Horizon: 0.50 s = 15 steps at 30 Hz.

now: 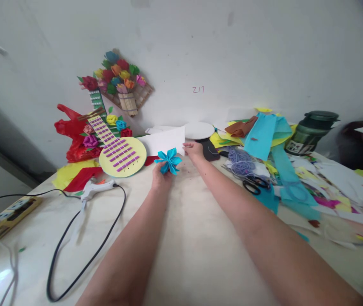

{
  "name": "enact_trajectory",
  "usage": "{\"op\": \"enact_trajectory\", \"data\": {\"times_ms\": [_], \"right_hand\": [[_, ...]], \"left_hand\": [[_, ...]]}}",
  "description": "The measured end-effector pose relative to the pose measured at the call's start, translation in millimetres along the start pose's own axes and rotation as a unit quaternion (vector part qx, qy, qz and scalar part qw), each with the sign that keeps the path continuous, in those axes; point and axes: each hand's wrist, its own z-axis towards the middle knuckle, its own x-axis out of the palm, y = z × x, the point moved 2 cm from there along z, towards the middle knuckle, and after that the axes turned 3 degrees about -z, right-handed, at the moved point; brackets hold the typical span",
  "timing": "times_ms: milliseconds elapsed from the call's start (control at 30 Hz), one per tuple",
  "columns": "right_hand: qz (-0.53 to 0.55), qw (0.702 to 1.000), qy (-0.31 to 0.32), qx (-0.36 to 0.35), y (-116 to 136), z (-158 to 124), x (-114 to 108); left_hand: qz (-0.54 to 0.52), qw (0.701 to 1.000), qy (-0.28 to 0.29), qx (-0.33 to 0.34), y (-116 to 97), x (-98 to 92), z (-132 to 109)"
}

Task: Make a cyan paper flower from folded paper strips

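Note:
A blue paper flower (168, 161) with pointed petals is held up by my left hand (161, 176), whose fingers close round its underside. To the right of it my right hand (193, 150) pinches the right edge of a white sheet (165, 142), which stands tilted behind the flower. Left of the sheet, a yellow guitar-shaped craft (123, 156) with purple strips leans among paper flowers. The flower and the sheet look slightly apart.
A white glue gun (96, 190) with a looping black cable lies left, near a power strip (7, 221). On the right are purple yarn (240, 161), black scissors (256, 185), blue crepe paper (259, 138), paper scraps and a dark green bottle (310, 132). A flower craft (127, 102) leans on the wall.

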Motion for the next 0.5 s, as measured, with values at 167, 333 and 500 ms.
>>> {"op": "enact_trajectory", "data": {"times_ms": [167,333,500], "right_hand": [[0.033,0.994,-0.103,0.003,0,11,-17],[0.072,0.98,-0.18,0.037,6,19,-42],[0.108,0.956,-0.266,0.059,8,29,-70]], "left_hand": [[0.008,1.0,0.013,-0.005,0,-0.1,0],[0.018,0.999,0.035,0.005,1,-0.3,1],[0.019,0.999,0.036,0.0,2,0.4,0]]}}
